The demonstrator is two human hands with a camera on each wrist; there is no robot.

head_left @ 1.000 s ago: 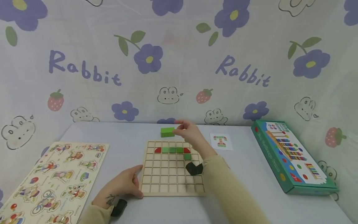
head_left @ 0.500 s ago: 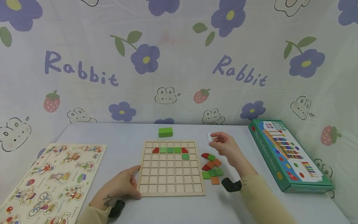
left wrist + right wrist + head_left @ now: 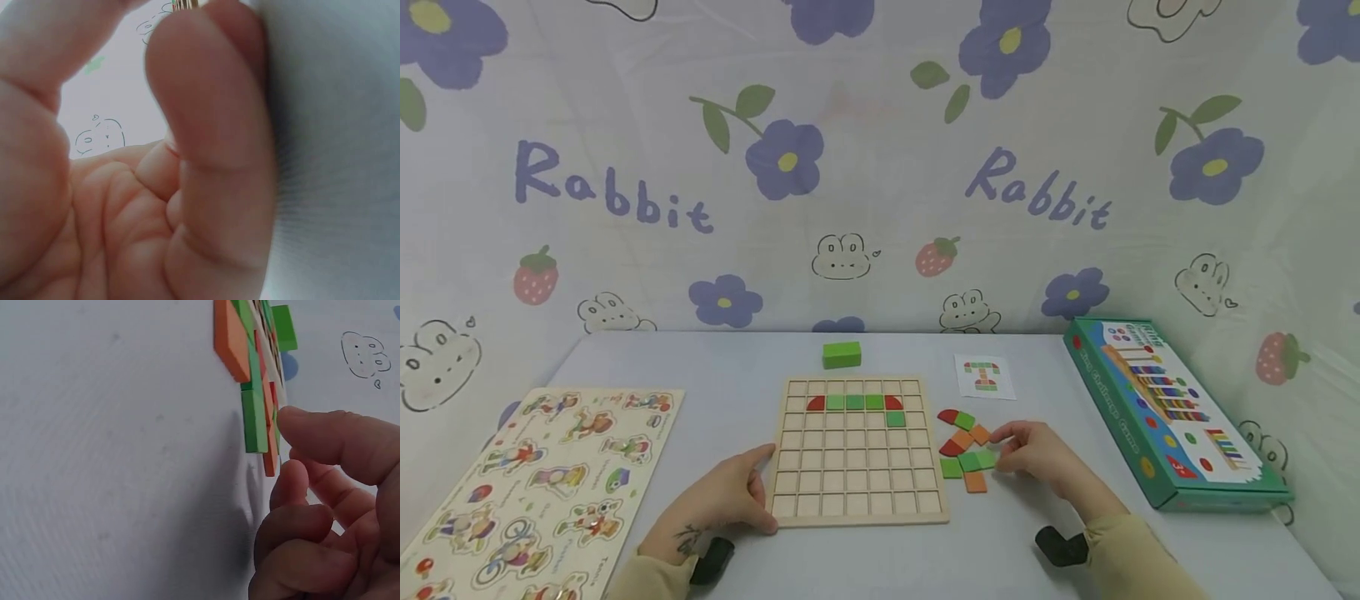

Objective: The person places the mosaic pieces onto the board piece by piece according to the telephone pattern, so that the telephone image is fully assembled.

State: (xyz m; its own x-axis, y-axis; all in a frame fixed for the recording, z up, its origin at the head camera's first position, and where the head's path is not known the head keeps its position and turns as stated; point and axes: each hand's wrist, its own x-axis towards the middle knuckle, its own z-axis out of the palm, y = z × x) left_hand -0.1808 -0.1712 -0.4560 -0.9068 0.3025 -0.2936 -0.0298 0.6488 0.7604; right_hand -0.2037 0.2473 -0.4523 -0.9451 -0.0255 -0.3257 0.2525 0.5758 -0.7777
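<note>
My left hand [image 3: 724,500] rests at the left edge of the wooden grid board [image 3: 860,522], thumb and index finger touching its side. On the board's upper part lie a red quarter piece [image 3: 816,403], green squares [image 3: 854,402], another red piece [image 3: 892,402] and a green square [image 3: 896,419] below it. To the right of the board, my right hand [image 3: 1045,457] is beside the loose pieces, its fingertips near a green square [image 3: 986,459] and an orange square [image 3: 981,434]. In the right wrist view a gap shows between thumb and fingers, with nothing between them, near a green piece [image 3: 254,422].
A pattern card [image 3: 985,377] lies behind the loose pieces, and a green block [image 3: 842,355] stands behind the board. A green game box [image 3: 1180,417] is at the right; a picture puzzle board [image 3: 542,492] lies at the left.
My right hand has moved from behind the board, past the card, down to the loose pieces, uncovering the card. My left hand has stayed at the board's edge.
</note>
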